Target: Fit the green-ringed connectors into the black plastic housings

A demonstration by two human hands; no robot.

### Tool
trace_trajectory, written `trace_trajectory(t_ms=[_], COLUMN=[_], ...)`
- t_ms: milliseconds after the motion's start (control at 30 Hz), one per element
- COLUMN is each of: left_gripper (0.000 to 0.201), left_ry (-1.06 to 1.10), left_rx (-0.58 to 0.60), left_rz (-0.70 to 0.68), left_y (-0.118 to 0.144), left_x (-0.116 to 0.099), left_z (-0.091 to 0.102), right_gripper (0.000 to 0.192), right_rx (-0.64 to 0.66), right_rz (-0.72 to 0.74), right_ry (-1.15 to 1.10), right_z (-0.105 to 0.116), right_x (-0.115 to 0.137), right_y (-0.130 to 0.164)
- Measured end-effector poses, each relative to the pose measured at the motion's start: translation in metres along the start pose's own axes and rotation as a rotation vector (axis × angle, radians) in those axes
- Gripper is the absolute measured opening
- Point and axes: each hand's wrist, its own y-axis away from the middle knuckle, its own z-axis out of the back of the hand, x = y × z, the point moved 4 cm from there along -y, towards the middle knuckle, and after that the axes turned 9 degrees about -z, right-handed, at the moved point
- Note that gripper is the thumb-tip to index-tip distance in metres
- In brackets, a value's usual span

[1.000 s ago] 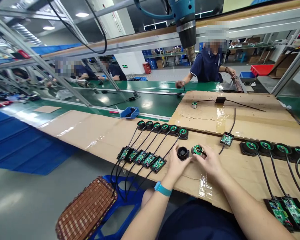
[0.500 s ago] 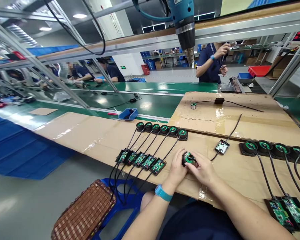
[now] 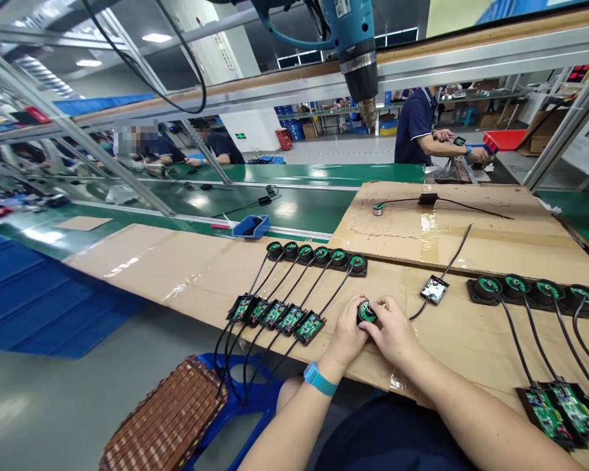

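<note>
Near the front edge of the cardboard-covered bench (image 3: 167, 261), both my hands are closed around a round black housing with a green circuit board (image 3: 367, 311). My left hand (image 3: 348, 335) wraps its left side. My right hand (image 3: 395, 332) grips it from the right, thumb and fingers at the rim. A black cable leads from behind my right hand to a small box with an exposed board (image 3: 434, 289). To the left is a row of similar round housings (image 3: 321, 254), wired to open boxes with green boards (image 3: 291, 318). More round housings (image 3: 516, 284) stand at the right.
A power drill (image 3: 356, 59) hangs overhead. Behind lie a raised cardboard sheet (image 3: 397, 229) with a cabled metal part (image 3: 377, 209), and a blue bin (image 3: 251, 226). A blue stool with a woven seat (image 3: 164, 418) stands at lower left. A co-worker (image 3: 417, 127) stands across the green line.
My right fingers have shifted over the round housing, and its board now faces more upward. Across the line, the co-worker has turned and lowered their arms toward the right. The camera view shifted slightly.
</note>
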Motion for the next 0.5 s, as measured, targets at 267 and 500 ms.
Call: trace_trajectory(t_ms=[267, 500], left_gripper=[0.054, 0.071], left_ry=[0.019, -0.081], left_rx=[0.066, 0.294], left_rz=[0.098, 0.072], left_y=[-0.014, -0.022], left_x=[-0.011, -0.001], left_z=[0.004, -0.002], right_gripper=[0.047, 0.047], right_rx=[-0.001, 0.147], right_rz=[0.159, 0.225], right_ry=[0.047, 0.146], right_z=[-0.021, -0.027], right_x=[-0.044, -0.079], right_y=[-0.001, -0.047])
